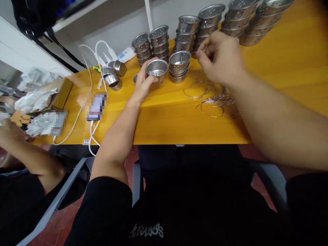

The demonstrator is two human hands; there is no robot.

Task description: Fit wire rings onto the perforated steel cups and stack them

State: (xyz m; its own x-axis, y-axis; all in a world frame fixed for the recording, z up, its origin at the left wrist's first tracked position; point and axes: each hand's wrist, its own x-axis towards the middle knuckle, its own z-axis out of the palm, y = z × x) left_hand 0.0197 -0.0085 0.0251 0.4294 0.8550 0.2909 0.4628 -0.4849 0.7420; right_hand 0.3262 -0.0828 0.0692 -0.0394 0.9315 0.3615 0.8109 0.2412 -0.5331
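Note:
My left hand (145,82) grips a small perforated steel cup (156,69) by its rim, holding it just above the yellow table (179,119). My right hand (220,56) is raised beside a short stack of the same cups (179,66), its fingers pinched on a thin wire ring (196,53) that barely shows. A loose pile of wire rings (211,99) lies on the table below my right forearm.
Several stacks of perforated steel cups (187,32) line the table's far edge. Loose cups (112,75) lie at the left, near white cables (89,68) and a phone (96,106). Another person's arm (23,150) and crumpled plastic wrapping (38,99) are at the far left.

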